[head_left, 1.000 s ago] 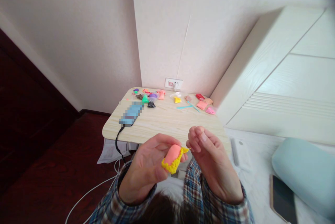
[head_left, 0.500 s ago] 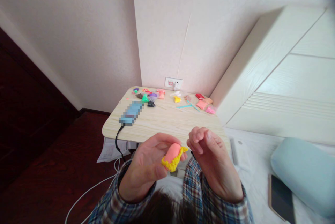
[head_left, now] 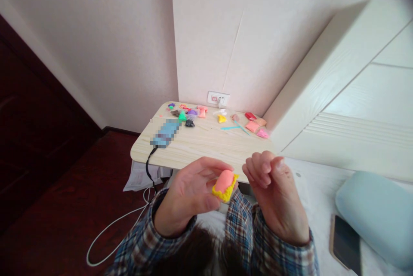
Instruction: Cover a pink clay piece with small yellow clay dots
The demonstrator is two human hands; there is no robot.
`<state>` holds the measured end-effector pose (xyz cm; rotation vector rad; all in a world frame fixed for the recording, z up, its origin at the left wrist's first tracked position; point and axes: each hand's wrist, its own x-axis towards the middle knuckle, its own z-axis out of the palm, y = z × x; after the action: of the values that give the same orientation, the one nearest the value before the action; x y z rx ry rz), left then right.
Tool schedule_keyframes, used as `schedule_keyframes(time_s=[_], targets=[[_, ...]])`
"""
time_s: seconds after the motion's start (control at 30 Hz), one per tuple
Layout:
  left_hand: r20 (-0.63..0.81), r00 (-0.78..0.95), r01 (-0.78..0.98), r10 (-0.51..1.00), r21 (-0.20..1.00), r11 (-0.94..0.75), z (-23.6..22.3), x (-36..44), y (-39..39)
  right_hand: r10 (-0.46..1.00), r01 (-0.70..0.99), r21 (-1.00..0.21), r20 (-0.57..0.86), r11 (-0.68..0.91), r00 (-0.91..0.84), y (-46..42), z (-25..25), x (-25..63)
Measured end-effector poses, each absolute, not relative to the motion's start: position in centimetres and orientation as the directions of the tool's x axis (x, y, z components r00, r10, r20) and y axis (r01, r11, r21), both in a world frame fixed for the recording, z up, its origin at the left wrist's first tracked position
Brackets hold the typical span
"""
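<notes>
My left hand (head_left: 190,196) holds a small modelling clay piece (head_left: 225,181) between thumb and fingers. The piece has a smooth pink rounded body, with bumpy yellow clay along its lower and right edges. To its right, apart from it, my right hand (head_left: 274,194) is raised with the fingers curled in and the thumb against them. Whether anything small sits inside those fingers is hidden. Both hands are in front of the near edge of a light wooden table (head_left: 193,151).
Clay packets lie along the table's back, including a yellow one (head_left: 221,118) and a pink one (head_left: 262,133). Blue sticks (head_left: 230,128) lie near them. A blurred-out device (head_left: 166,133) with a black cable is at left. A phone (head_left: 346,241) and pale blue cushion (head_left: 371,211) are at right.
The clay piece has turned slightly in my left hand, and its yellow flap no longer sticks out to the right. My right hand has moved right, its fingers curled tighter. The view has shifted slightly.
</notes>
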<state>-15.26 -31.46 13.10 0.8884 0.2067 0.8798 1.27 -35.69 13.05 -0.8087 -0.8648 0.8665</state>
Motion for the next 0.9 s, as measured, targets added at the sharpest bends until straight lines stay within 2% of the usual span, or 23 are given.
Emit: schedule_keyframes(time_s=[0.1, 0.27, 0.37, 0.5, 0.7, 0.9], targets=[[0.171, 0.641, -0.573, 0.749, 0.756, 0.317, 12.6, -15.3, -31.6, 0.844, -0.175, -0.886, 0.324, 0.429, 0.428, -36.1, 13.4, 1.3], [0.281, 0.653, -0.588, 0.703, 0.773, 0.238, 11.5, -14.9, -31.4, 0.771, 0.011, -0.860, 0.464, 0.511, 0.436, -37.1, 13.8, 0.8], [0.299, 0.639, -0.581, 0.709, 0.791, 0.190, 11.1, -14.6, -31.4, 0.779, 0.039, -0.839, 0.520, 0.543, 0.350, -37.7, 13.9, 0.3], [0.302, 0.625, -0.556, 0.720, 0.819, 0.139, 11.1, -14.5, -31.6, 0.806, 0.051, -0.845, 0.525, 0.533, 0.275, -38.2, 14.3, -0.2], [0.271, 0.603, -0.496, 0.751, 0.864, 0.085, 12.6, -14.8, -32.0, 0.811, 0.169, -0.834, 0.550, 0.525, 0.200, -38.2, 15.0, -0.3], [0.299, 0.554, -0.528, 0.777, 0.848, 0.050, 13.0, -14.9, -32.3, 0.835, 0.195, -0.842, 0.531, 0.503, 0.141, -38.3, 14.9, 0.2]])
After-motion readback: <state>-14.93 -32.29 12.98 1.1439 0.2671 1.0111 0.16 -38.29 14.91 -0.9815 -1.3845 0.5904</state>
